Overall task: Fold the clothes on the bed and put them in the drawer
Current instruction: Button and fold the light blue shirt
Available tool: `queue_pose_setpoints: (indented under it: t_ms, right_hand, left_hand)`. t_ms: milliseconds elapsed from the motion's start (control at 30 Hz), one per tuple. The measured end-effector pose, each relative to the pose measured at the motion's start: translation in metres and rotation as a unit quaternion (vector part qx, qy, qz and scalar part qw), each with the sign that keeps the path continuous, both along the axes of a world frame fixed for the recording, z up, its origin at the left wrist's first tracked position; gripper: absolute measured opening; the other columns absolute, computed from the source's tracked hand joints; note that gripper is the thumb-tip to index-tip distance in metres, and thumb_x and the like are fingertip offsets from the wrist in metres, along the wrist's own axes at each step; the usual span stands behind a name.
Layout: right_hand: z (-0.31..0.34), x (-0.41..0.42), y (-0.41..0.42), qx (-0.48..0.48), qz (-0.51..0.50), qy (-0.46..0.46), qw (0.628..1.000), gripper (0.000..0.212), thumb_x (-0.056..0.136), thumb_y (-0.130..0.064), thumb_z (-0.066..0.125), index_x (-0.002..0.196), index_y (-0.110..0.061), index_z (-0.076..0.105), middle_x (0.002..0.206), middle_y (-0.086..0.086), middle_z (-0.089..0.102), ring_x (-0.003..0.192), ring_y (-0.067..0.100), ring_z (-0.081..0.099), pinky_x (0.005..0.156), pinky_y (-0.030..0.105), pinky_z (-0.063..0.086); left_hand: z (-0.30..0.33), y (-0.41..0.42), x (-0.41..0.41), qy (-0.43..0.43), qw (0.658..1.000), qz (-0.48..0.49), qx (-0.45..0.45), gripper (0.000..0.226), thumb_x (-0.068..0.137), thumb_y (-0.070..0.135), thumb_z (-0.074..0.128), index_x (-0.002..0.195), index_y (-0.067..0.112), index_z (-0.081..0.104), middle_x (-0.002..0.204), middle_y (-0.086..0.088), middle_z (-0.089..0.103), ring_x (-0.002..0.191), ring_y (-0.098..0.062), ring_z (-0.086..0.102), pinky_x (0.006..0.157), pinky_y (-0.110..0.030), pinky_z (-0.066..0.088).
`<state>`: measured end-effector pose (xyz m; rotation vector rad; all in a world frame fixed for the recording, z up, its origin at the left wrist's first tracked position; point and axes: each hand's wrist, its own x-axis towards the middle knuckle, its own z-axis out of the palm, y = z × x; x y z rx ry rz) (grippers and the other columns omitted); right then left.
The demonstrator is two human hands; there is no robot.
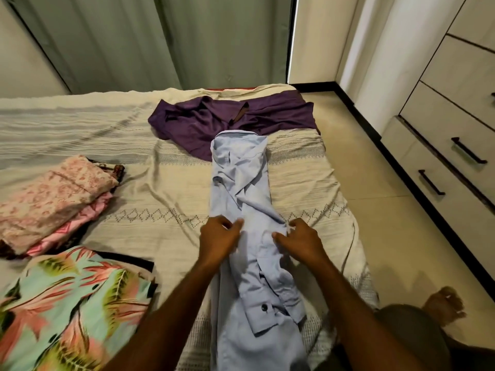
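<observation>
Blue shirt [241, 199] folded into a long narrow strip, running from near edge of bed [166, 183] toward far right corner, collar end overlapping purple garment [203, 121] spread there. Left hand [218, 236] on strip's left edge, fingers curled, pinching the cloth. Right hand [297, 238] on its right edge, fingers bent, gripping a fold. Pink stack [51, 199] at left edge; floral shirt [69, 306] at near left corner. Drawers [450, 145] beyond right edge, closed.
</observation>
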<state>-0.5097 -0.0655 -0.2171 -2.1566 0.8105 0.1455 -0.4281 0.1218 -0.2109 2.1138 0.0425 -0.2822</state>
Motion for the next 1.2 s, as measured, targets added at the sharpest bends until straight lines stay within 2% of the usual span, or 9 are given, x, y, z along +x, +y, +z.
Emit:
queue_pose_setpoints:
  t_ms: [133,233,333,467,567,667,833,1000,1200]
  right_hand:
    - [0.013,-0.005,0.012,0.043,-0.01,-0.096,0.994,0.032,0.094,-0.028,0.064,0.067,-0.012,0.055,0.065,0.013,0.058,0.068,0.024,0.059,0.069,0.039,0.053]
    - [0.033,0.0,0.023,0.286,-0.097,-0.146,0.942,0.029,0.1,-0.033,0.05,0.089,-0.01,0.062,0.083,0.009,0.062,0.083,0.026,0.06,0.07,0.039,0.05]
    - [0.05,0.004,0.031,0.552,-0.186,-0.194,0.789,0.036,0.105,-0.029,0.048,0.119,-0.002,0.066,0.113,0.014,0.071,0.107,0.029,0.065,0.088,0.037,0.054]
    - [0.051,-0.012,0.05,0.632,-0.245,-0.183,0.712,0.038,0.103,-0.027,0.053,0.114,0.007,0.063,0.09,0.016,0.076,0.089,0.027,0.069,0.068,0.029,0.061]
    - [0.042,-0.036,0.056,0.505,-0.145,-0.104,0.845,0.056,0.083,-0.044,0.079,0.118,-0.002,0.067,0.095,0.013,0.075,0.082,0.024,0.072,0.076,0.034,0.058]
    - [0.044,-0.062,0.057,0.315,0.016,-0.015,0.949,0.041,0.083,-0.044,0.078,0.097,-0.006,0.071,0.063,-0.002,0.067,0.053,0.011,0.06,0.053,0.022,0.044]
    - [0.053,-0.086,0.056,0.457,0.045,-0.084,0.884,0.042,0.083,-0.045,0.075,0.109,-0.016,0.06,0.092,0.009,0.073,0.077,0.021,0.069,0.067,0.035,0.055]
    - [0.028,-0.102,0.076,0.299,0.062,-0.022,0.952,0.075,0.077,-0.026,0.085,0.13,-0.041,0.034,0.116,0.007,0.061,0.092,0.027,0.068,0.054,0.033,0.055]
    - [0.013,-0.126,0.078,0.171,0.092,-0.066,0.979,0.04,0.076,-0.005,0.078,0.101,-0.035,0.071,0.101,0.01,0.068,0.079,0.022,0.065,0.065,0.043,0.058]
  left_hand:
    - [-0.008,-0.006,-0.04,0.079,0.995,-0.051,0.04,0.047,0.08,0.045,0.081,0.075,0.001,0.065,0.069,-0.017,0.071,0.058,-0.026,0.07,0.055,-0.037,0.058]
    - [-0.004,0.001,-0.043,0.085,0.996,0.003,0.017,0.053,0.075,0.057,0.08,0.091,0.009,0.062,0.09,-0.01,0.069,0.08,-0.024,0.065,0.059,-0.03,0.05]
    - [0.01,0.009,-0.05,0.151,0.987,0.003,-0.061,0.059,0.076,0.071,0.07,0.085,0.014,0.06,0.078,-0.003,0.063,0.07,-0.02,0.06,0.057,-0.026,0.046]
    - [0.019,0.017,-0.067,0.339,0.867,-0.096,-0.353,0.048,0.098,0.054,0.054,0.129,0.019,0.066,0.123,-0.012,0.071,0.118,-0.031,0.065,0.107,-0.047,0.048]
    - [0.022,0.028,-0.076,0.337,0.846,-0.066,-0.408,0.042,0.103,0.033,0.052,0.135,0.007,0.06,0.127,-0.021,0.067,0.12,-0.036,0.064,0.11,-0.051,0.044]
    - [0.027,0.043,-0.082,0.27,0.877,-0.061,-0.392,0.037,0.101,0.024,0.057,0.13,0.001,0.061,0.12,-0.023,0.07,0.111,-0.036,0.068,0.097,-0.046,0.054]
    - [0.045,0.067,-0.102,0.215,0.904,-0.062,-0.364,0.036,0.089,0.015,0.073,0.121,0.0,0.066,0.112,-0.022,0.072,0.099,-0.035,0.071,0.077,-0.039,0.058]
    - [0.022,0.08,-0.144,0.224,0.943,-0.03,-0.244,0.041,0.075,0.006,0.086,0.111,-0.002,0.068,0.096,-0.017,0.077,0.085,-0.032,0.076,0.068,-0.039,0.061]
    - [-0.001,0.095,-0.17,0.236,0.95,0.025,-0.202,0.038,0.079,0.017,0.085,0.106,0.001,0.064,0.09,-0.015,0.075,0.071,-0.028,0.072,0.052,-0.031,0.052]
